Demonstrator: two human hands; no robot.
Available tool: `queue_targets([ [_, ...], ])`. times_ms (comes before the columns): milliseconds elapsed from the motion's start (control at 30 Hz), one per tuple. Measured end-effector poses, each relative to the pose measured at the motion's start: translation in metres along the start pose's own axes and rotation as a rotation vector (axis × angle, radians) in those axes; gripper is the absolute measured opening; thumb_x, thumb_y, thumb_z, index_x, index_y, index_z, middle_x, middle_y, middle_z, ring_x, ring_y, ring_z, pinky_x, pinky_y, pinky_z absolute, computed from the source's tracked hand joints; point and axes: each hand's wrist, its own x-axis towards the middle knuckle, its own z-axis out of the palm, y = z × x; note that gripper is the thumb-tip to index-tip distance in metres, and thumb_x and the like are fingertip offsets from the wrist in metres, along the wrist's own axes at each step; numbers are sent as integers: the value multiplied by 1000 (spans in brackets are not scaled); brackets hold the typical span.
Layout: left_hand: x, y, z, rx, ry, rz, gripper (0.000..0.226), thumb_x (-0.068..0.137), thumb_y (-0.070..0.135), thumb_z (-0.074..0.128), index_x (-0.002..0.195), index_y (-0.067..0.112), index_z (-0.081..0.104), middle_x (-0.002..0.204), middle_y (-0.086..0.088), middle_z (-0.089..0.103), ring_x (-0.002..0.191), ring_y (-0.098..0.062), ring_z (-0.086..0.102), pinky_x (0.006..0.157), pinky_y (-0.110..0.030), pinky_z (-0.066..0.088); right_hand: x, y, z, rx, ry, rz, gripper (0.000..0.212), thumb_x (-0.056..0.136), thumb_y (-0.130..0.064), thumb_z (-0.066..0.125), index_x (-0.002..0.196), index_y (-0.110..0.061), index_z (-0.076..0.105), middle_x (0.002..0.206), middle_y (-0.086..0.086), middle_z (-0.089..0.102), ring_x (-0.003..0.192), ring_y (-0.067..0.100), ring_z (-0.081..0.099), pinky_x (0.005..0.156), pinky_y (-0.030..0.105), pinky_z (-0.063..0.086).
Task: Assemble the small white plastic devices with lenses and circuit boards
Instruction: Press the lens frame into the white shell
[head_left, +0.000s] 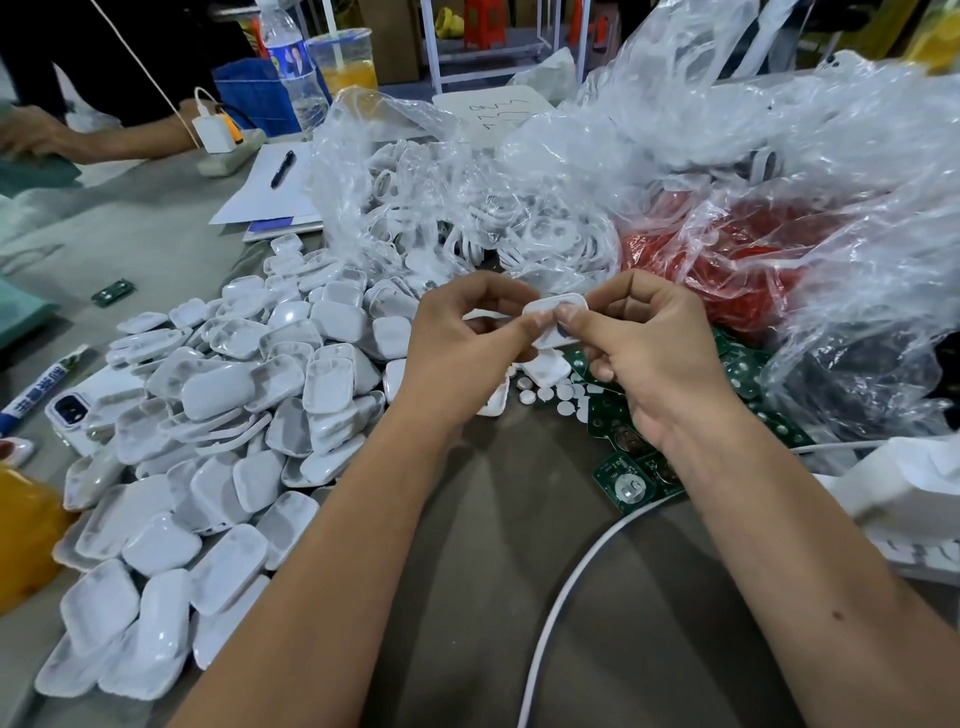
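Over the cluttered grey table (467, 545), left hand (462, 343) and right hand (649, 343) both pinch one small rounded white plastic shell (556, 317), its long axis running between them.

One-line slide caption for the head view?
Both hands, left hand and right hand, pinch a white shell above green circuit boards.

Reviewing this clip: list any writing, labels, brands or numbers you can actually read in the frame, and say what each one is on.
None can be read for certain.
Blue and white marker: large characters along the barrel, too skewed to read.
Water bottle: printed label, too blurred.
White sheet behind the plastic bags: handwritten strokes, illegible.
Green circuit boards: any markings too small.
White casing held by left hand and right hand: no text visible.
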Motion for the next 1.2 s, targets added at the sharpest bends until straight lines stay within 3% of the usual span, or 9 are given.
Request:
queue_targets([
  [267, 3, -5, 0, -72, 50, -55, 12, 81, -3, 80, 90, 3, 74, 88, -23, 72, 71, -23, 65, 65, -37, 55, 2, 2, 0, -16, -40, -2, 16, 91, -16, 80, 82, -6, 71, 63, 7, 66, 49, 15, 53, 44, 23, 43],
  [367, 4, -6, -2, -103, 59, -76, 13, 81, -6, 79, 90, 4, 75, 86, -22, 71, 74, -24, 65, 70, -39, 56, 3, 1, -1, -40, -54, 0, 20, 99, -20, 71, 83, -9, 73, 70, 14, 64, 55, 20, 54, 46, 26, 44],
  [467, 5, -4, -6, -131, 38, -101, 15, 82, -7, 77, 92, 3, 75, 85, -22, 72, 71, -19, 66, 65, -31, 56, -1, -2, -2, -219, -103, -124, 9, 92, -23, 79, 98, -18, 76, 87, 2, 74, 66, 13, 67, 50, 23, 50],
  [600, 7, -3, -14, -241, 0, -183, 14, 84, -10, 73, 92, 1, 75, 71, -6, 70, 53, -8, 58, 51, -19, 47, -5, -5, -2, -484, -223, -260, 46, 76, -27, 93, 118, -29, 74, 102, -16, 76, 81, 0, 73, 68, 11, 53],
  [700, 9, -4, -18, -306, -44, -251, 12, 85, -8, 72, 90, 3, 75, 74, -6, 70, 53, -7, 51, 56, -18, 45, -6, -5, -1, -574, -202, -328, 46, 73, -28, 95, 115, -31, 74, 106, -15, 73, 81, 5, 70, 71, 9, 50],
  [833, 10, -3, -19, -386, -71, -306, 12, 89, -4, 70, 90, 5, 78, 81, -8, 74, 60, -8, 55, 54, -15, 45, -6, -5, -1, -549, -176, -359, 41, 70, -30, 97, 105, -31, 76, 88, -15, 73, 76, 7, 71, 65, 9, 48],
  [1000, 10, -4, -16, -585, -162, -307, 31, 82, 15, 77, 111, 5, 76, 98, -11, 71, 76, -15, 61, 65, -20, 54, -5, -6, -1, -396, -120, -309, 39, 69, -29, 97, 101, -27, 77, 84, -8, 78, 76, 15, 74, 70, 31, 63],
  [1100, 5, -4, -7, -761, -303, -293, 42, 88, 4, 68, 130, 7, 66, 118, -11, 69, 93, -16, 69, 80, -25, 58, -4, -10, -5, -241, -103, -271, 38, 70, -23, 96, 103, -22, 77, 88, 2, 79, 80, 21, 76, 79, 50, 65],
  [1200, 3, -5, 1, -863, -332, -303, 45, 86, 2, 66, 131, 8, 65, 120, -11, 71, 101, -18, 71, 86, -27, 60, -4, -12, -6, -178, -113, -254, 39, 69, -22, 95, 103, -18, 77, 90, 9, 79, 79, 23, 73, 82, 57, 63],
])
